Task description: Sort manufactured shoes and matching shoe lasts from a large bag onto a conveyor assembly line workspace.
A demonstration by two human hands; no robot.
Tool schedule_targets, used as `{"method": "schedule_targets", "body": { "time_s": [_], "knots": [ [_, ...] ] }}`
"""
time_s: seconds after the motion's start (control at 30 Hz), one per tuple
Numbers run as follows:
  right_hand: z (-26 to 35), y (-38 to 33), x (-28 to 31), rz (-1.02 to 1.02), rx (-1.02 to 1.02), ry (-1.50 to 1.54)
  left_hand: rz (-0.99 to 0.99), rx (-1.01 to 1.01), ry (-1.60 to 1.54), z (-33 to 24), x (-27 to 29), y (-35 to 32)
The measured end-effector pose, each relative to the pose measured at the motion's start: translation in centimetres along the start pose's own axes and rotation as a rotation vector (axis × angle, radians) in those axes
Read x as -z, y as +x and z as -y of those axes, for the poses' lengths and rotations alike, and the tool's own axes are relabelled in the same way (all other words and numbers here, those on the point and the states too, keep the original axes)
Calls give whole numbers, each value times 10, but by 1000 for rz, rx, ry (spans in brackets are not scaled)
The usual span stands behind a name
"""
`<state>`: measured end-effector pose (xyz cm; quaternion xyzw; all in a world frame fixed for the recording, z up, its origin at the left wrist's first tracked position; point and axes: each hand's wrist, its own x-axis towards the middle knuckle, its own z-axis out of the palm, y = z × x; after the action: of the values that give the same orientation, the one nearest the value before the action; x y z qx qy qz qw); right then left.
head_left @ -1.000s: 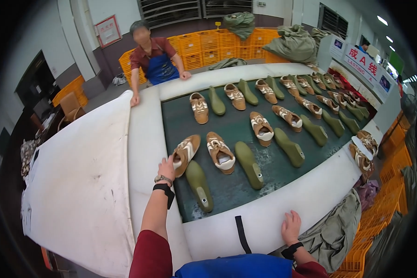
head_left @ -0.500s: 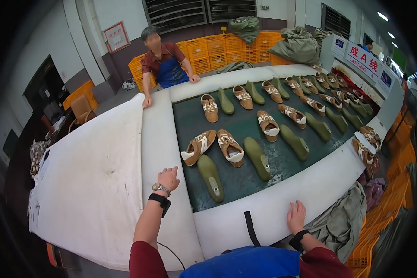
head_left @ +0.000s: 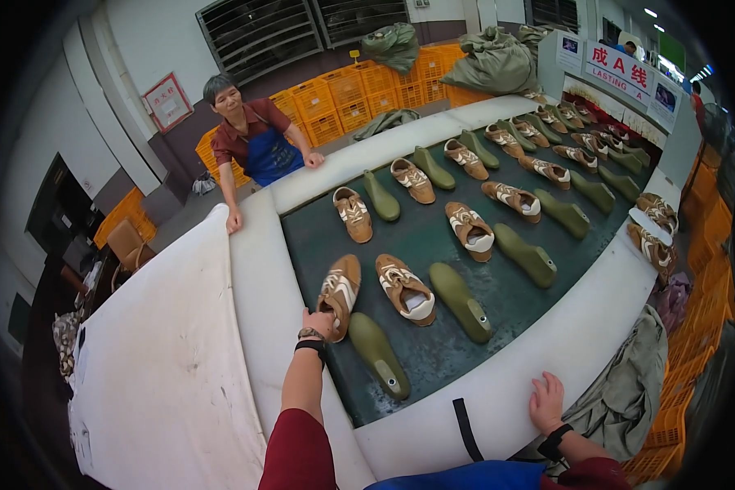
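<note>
My left hand [head_left: 318, 324] reaches to the heel end of a brown sneaker with white stripes [head_left: 340, 282], its fingers closed at the shoe's opening; the fingertips are partly hidden. That sneaker stands on a dark green belt [head_left: 420, 371] at its near left corner. To its right are a green shoe last [head_left: 376, 355], a second brown sneaker [head_left: 405, 287] and another green last [head_left: 459, 300]. My right hand [head_left: 547, 403] rests open on the white padded border [head_left: 498, 400], holding nothing.
Several more sneakers and lasts stand in rows toward the far right. A white-covered table [head_left: 163, 351] adjoins on the left. Across the belt a person in a blue apron [head_left: 271, 159] leans on the border. Orange crates [head_left: 314, 96] and a grey-green cloth [head_left: 625, 384] lie around it.
My left hand has moved forward onto the near left sneaker, which has turned from slanting to pointing more straight away from me. My right hand stays on the border. The view has shifted.
</note>
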<state>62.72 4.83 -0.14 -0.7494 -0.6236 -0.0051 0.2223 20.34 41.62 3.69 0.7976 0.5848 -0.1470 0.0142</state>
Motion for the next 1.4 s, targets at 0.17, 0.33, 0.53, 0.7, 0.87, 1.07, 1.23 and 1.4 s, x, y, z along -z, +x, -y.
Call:
{"method": "schedule_targets", "body": {
  "time_s": [0.17, 0.33, 0.53, 0.7, 0.87, 1.07, 1.23, 1.4],
  "knots": [
    [4, 1, -4, 13, 34, -8, -238, 147, -33, 9, -22, -2],
    [4, -6, -9, 22, 57, -1, -358, 160, -123, 8, -11, -51],
    [2, -9, -9, -11, 64, -5, -218, 154, -98, 26, -18, -132],
    [1, -9, -11, 0, 28, 25, -52, 86, -88, -13, -17, -158],
    [6, -3, -12, 6, 42, 36, -145, -200, -177, -65, -12, -185],
    [19, 25, -26, 152, 148, 321, -126, -370, -511, -106, 10, -260],
    [132, 148, -38, 253, 434, 770, 27, -149, -637, -98, 15, -351],
    [266, 247, -106, 507, 760, 625, -95, 447, -905, -94, -29, -489]
  ]
}}
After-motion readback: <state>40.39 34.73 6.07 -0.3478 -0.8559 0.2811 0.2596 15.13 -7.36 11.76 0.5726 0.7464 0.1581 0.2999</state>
